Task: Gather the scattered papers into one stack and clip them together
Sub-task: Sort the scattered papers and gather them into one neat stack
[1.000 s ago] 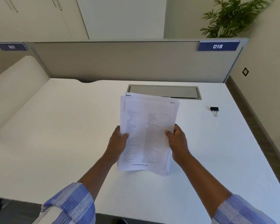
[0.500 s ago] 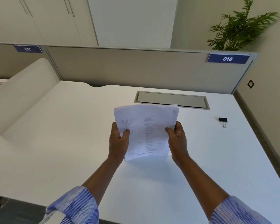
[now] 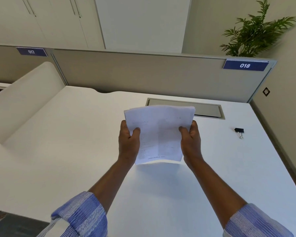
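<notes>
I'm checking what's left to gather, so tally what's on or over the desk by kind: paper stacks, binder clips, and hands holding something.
Paper stacks: 1, the paper stack, held up over the desk
Binder clips: 1, the black binder clip, lying alone on the desk to the right
Hands holding something: 2, left hand and right hand, both gripping the stack's sides
Total: 4
</notes>
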